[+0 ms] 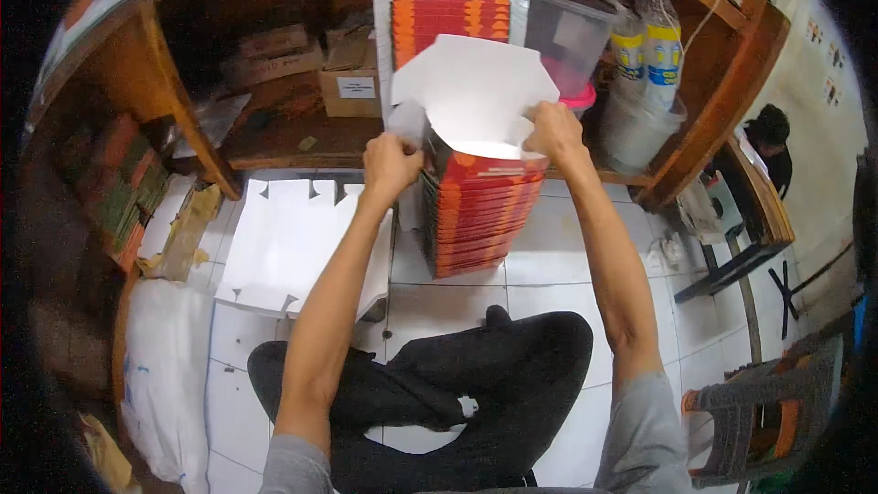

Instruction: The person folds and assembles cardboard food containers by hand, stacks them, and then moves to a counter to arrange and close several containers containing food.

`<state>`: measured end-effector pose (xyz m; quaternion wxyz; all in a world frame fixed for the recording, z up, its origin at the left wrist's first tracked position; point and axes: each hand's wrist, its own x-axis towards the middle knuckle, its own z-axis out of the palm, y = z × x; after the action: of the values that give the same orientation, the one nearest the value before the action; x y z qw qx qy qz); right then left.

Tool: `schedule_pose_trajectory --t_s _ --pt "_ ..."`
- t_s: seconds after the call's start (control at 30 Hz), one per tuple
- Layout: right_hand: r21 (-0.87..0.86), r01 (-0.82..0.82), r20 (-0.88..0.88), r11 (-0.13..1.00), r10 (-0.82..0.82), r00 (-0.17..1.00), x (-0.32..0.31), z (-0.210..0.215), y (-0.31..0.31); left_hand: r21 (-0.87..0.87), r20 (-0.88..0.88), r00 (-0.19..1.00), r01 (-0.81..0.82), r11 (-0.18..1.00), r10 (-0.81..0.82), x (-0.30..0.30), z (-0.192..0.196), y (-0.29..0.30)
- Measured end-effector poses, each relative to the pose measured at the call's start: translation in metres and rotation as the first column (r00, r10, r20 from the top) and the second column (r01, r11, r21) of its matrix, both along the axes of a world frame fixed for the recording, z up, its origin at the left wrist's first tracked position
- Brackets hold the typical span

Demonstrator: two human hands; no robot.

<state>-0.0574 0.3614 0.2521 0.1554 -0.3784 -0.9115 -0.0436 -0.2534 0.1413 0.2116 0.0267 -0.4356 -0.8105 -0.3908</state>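
**Inspector A:** Head view, the only one. The person sits cross-legged on the white tiled floor (549, 247). Both hands are raised to a flat white die-cut cardboard sheet with angled flaps (476, 91). The left hand (391, 165) is closed into a loose fist pinching the sheet's lower left flap; the right hand (553, 128) grips its lower right edge with fingers curled over. The sheet is held in the air just above the tall stack of orange-and-red printed flat cartons (476, 220) standing on the floor.

**Inspector B:** Risks?

**Inspector A:** In my judgement, three. The stack is tall and narrow, with a slight lean; a knock from either wrist could shear the top layers off. The sheet is thin, stiff board, gripped only at its lower edge, so it could crease away from its score lines. The board edges also look sharp enough to nick a finger.

**Inspector B:** Surroundings?

**Inspector A:** A low pile of unfolded white cardboard blanks with notched edges (293, 247) lies on the floor to the left. Behind, against the wooden shelf unit (274, 142), a second upright stack of orange cartons (448, 23) stands beside a clear plastic tub (567, 32). Glossy print, matte white backs, smooth tiles.
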Motion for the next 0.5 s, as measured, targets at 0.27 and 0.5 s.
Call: schedule_pose_trajectory --t_s 0.27,0.5 --pt "-0.120 -0.053 -0.064 0.991 0.045 0.997 -0.053 0.062 -0.088 0.106 -0.023 0.999 -0.033 0.994 0.036 -0.005 -0.008 -0.006" --pt "-0.237 -0.133 -0.003 0.962 0.136 0.991 -0.117 0.049 -0.120 0.080 -0.031 0.999 -0.035 0.996 0.038 0.004 -0.002 0.000"
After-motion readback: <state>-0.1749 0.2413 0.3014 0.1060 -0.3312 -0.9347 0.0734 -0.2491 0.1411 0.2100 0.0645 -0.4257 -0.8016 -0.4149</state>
